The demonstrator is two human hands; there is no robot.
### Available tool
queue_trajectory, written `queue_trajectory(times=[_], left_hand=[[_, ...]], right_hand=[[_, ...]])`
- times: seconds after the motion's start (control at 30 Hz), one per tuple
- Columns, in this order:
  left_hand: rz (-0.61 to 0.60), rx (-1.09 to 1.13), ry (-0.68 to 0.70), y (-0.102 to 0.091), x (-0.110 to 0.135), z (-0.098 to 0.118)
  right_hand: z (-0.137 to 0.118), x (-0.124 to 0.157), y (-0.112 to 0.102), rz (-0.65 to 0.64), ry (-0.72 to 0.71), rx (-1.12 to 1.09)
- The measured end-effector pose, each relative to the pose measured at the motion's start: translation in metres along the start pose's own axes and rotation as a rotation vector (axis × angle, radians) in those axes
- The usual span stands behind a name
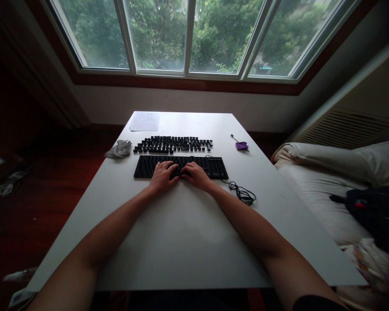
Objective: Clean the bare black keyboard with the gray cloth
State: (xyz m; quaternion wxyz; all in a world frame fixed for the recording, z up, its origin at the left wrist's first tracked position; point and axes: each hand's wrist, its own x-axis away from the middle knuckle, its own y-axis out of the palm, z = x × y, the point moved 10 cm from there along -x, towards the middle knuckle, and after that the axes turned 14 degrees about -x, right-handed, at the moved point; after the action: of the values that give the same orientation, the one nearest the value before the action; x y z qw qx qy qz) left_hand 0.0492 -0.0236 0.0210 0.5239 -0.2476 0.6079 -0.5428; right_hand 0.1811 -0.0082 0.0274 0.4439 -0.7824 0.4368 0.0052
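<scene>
Left hand's fingers spread and bent over the black, rectangular plastic keyboard, thumb apart, grasping nothing visible. Right hand's fingers curled down onto the keyboard, thumb close to index; can't tell if anything is pinched. Left hand lies left of the keyboard's middle, right hand just right of it. Keyboard sits crosswise on the white, smooth-topped table. Loose black plastic keycaps in rows just behind the keyboard. Thin black cable, looped in a bundle, just off the keyboard's near right corner. Crumpled grey fabric bundle behind and left of the keyboard; small purple item behind and right. White printed paper sheet farthest behind the keyboard, toward its left.
</scene>
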Motion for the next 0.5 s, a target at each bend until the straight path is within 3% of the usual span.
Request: queue_trajectory(times=[0.17,0.33,0.5], left_hand=[[-0.005,0.001,-0.008,-0.001,0.000,-0.002],[0.001,0.014,-0.010,-0.002,0.000,-0.003],[0.008,0.015,-0.009,-0.004,0.000,-0.003]], right_hand=[[0.000,-0.002,-0.009,0.021,0.028,-0.066],[0.003,0.000,-0.036,0.173,0.098,-0.131],[0.006,-0.004,-0.038,0.198,0.115,-0.142]])
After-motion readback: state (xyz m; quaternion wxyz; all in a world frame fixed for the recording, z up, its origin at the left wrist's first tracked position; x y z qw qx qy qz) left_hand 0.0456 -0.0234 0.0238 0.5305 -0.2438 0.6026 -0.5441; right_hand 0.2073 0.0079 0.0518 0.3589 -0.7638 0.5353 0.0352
